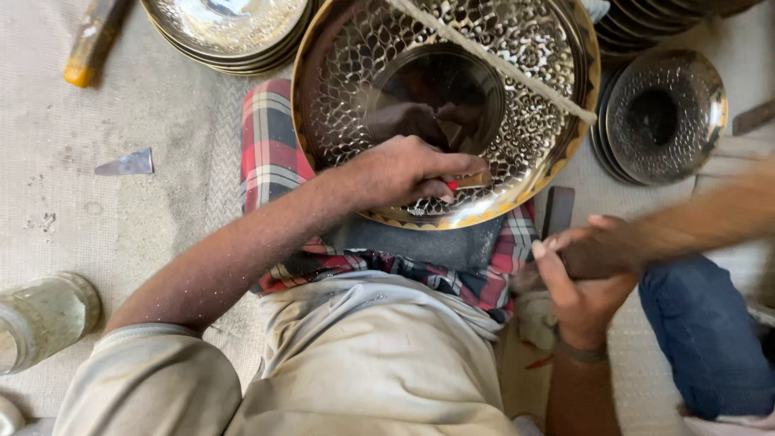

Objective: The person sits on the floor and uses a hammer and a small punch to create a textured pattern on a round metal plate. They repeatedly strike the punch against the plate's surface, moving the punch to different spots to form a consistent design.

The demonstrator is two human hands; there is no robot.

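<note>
A large round brass plate (517, 129) with a hammered scale pattern and a smooth dark centre leans on a red plaid cloth (270, 149) over my lap. My left hand (400, 171) rests on the plate's lower rim, closed on a small chisel (472, 181) with a red band, its tip against the metal. My right hand (583, 282) is lower right of the plate, gripping a dark-ended wooden hammer handle (694, 222) that is blurred by motion. A pale cord (492, 60) crosses the plate diagonally.
Stacks of similar metal plates lie at top left (226, 32) and at right (666, 113). A triangular metal scrap (125, 164), a yellow-tipped tool (90, 44) and a glass jar (44, 319) sit on the mat at left. A dark flat bar (559, 208) lies beside the plate.
</note>
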